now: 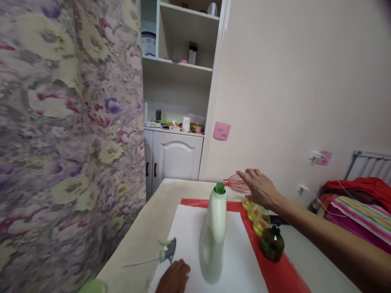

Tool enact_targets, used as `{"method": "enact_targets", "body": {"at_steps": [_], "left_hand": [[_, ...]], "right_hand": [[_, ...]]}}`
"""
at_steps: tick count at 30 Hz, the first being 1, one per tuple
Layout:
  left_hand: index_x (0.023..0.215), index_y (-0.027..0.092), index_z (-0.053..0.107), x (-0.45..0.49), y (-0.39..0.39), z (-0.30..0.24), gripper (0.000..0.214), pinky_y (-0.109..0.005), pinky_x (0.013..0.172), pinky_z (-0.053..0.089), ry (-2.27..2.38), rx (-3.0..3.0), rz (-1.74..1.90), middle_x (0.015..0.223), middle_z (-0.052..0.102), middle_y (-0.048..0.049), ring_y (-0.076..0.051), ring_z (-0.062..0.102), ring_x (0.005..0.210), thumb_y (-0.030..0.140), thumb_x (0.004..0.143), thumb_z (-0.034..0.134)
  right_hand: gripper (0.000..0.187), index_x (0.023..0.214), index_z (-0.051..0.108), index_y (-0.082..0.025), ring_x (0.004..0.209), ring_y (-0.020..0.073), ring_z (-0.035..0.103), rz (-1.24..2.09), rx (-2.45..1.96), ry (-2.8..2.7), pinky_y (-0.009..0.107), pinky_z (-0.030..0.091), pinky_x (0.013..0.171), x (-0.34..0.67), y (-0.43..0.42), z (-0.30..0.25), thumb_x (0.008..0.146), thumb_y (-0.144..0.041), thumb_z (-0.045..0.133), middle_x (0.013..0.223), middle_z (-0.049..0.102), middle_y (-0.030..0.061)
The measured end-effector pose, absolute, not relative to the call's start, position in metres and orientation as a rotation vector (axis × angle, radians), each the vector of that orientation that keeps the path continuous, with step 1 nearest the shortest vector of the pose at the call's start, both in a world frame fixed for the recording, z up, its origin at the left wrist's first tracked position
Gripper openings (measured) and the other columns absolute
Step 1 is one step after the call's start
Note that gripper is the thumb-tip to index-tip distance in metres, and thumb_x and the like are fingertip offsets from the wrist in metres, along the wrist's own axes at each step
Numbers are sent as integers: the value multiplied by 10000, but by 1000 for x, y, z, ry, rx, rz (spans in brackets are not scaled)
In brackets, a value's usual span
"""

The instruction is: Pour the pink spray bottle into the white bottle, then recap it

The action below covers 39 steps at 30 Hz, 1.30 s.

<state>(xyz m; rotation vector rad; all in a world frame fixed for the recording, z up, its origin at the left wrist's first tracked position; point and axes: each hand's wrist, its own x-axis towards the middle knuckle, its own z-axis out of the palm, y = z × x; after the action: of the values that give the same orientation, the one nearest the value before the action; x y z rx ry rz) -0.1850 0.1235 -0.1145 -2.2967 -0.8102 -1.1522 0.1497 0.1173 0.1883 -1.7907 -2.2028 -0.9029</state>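
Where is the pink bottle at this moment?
In the head view the pink bottle is right of centre, held on its side by the right hand, its mouth beside the green funnel in the white jug.

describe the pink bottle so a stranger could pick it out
Find the beige table with the white sheet. At the top of the tall pale green jug on it, the right hand holds a clear pink bottle tipped sideways, the only bottle off the table.

pink sticky note (221, 131), handwritten digits, roughly "293 556", clock face (148, 43), numeral 12
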Motion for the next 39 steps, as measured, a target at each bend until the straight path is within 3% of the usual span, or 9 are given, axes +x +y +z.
{"method": "enact_targets", "body": {"at_steps": [14, 26, 39], "left_hand": [[952, 258, 677, -188, 127, -123, 304, -236, 732, 609, -838, -2307, -1114, 885, 781, -8, -166, 741, 817, 346, 969, 387], [917, 229, 672, -185, 122, -109, 403, -243, 703, 613, -832, -2331, -1010, 850, 778, -22, -166, 743, 787, 326, 993, 288], [919, 252, 671, -184, 120, -107, 332, -242, 730, 602, -879, -2391, -1160, 849, 766, -10, -163, 731, 786, 357, 975, 360]], "right_hand": [[797, 1398, 361, -219, 1087, 292, 476, -906, -1793, -2201, 370, 468, 842, 149, 117, 189, 657, -175, 651, 1228, 527, 139], [792, 1389, 364, -223, 1088, 292, 469, -913, -1790, -2209, 370, 464, 838, 151, 117, 190, 653, -167, 650, 1223, 528, 137], [799, 1390, 340, -246, 1106, 295, 462, -927, -1769, -2218, 380, 455, 830, 149, 117, 189, 663, -183, 665, 1251, 514, 136]]}}
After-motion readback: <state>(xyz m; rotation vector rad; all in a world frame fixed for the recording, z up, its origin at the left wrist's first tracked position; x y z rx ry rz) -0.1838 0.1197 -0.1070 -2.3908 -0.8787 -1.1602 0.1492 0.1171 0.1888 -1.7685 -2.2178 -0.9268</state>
